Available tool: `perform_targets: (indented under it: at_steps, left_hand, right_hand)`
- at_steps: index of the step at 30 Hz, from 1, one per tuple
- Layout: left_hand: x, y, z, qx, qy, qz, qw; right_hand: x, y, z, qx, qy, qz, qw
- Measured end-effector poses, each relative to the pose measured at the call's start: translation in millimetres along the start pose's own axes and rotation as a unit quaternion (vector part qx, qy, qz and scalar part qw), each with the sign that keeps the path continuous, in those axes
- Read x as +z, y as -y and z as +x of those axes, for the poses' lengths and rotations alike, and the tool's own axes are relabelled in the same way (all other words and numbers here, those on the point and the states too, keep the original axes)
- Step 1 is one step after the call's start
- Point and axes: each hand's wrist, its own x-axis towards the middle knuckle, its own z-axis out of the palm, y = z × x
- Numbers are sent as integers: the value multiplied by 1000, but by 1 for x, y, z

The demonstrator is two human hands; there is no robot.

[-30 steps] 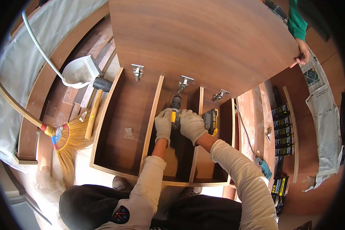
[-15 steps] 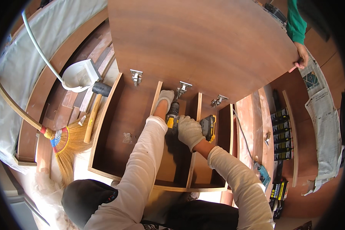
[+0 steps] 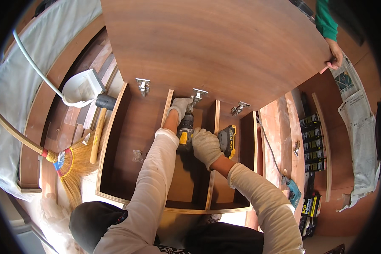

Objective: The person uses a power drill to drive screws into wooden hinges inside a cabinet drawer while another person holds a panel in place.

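A black and yellow cordless drill [image 3: 184, 136] lies across the middle of an open wooden cabinet box [image 3: 111, 196], its chuck toward the middle metal hinge [image 3: 199, 95]. Around its handle is my gloved right hand [image 3: 207, 147], with the battery sticking out past the glove. My gloved left hand [image 3: 181, 107] is closed beside the drill's bit, next to that hinge and a divider's edge; what its fingertips pinch is hidden. The hinge sits on a large brown wooden panel [image 3: 216, 51] standing over the box's far side. Two more hinges [image 3: 143, 86] [image 3: 240, 108] flank it.
Another person's hand [image 3: 335, 55], green-sleeved, touches the panel's right edge. At left are a mallet [image 3: 100, 127], a straw broom [image 3: 74, 163] and a white dustpan [image 3: 84, 88]. A small clear packet [image 3: 138, 155] lies in the box. A teal power tool [image 3: 292, 191] lies right.
The view has shifted slightly, carrying most of the scene a little leftward. The drill's body and my right hand have moved slightly left; my left hand stays beside the middle hinge.
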Motion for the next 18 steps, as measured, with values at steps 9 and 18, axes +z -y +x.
perform_targets:
  at_steps: [9,18]
  left_hand:
    - [7,-8,-9,-29,36,-48,998]
    - [11,7,-9,-40,-2,-131,991]
  right_hand:
    - [9,-2,-2,-2,-29,-19,999]
    - [14,-1,0,3,-28,-27,999]
